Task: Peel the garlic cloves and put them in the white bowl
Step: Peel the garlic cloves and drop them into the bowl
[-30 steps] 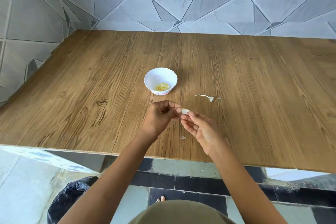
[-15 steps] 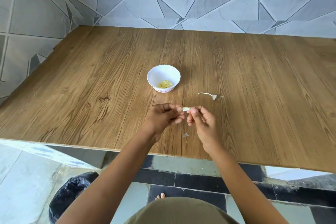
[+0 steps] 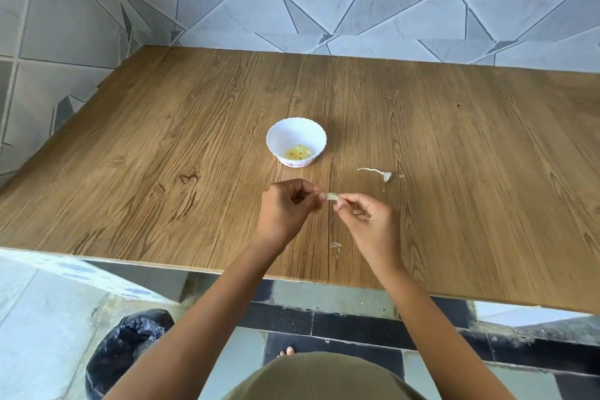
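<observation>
Garlic clove (image 3: 332, 196), seemingly pinched by left grip (image 3: 285, 209), right grip (image 3: 370, 221)

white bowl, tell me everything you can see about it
The white bowl is small and round with a scalloped rim, smooth and glossy, perhaps plastic. A pink pattern runs round its lower outer wall. It stands upright near the middle of the wooden table, with a few pale yellow peeled cloves at its bottom. Nothing else touches it: the left hand and right hand pinch a garlic clove nearer the table's front edge.
</observation>
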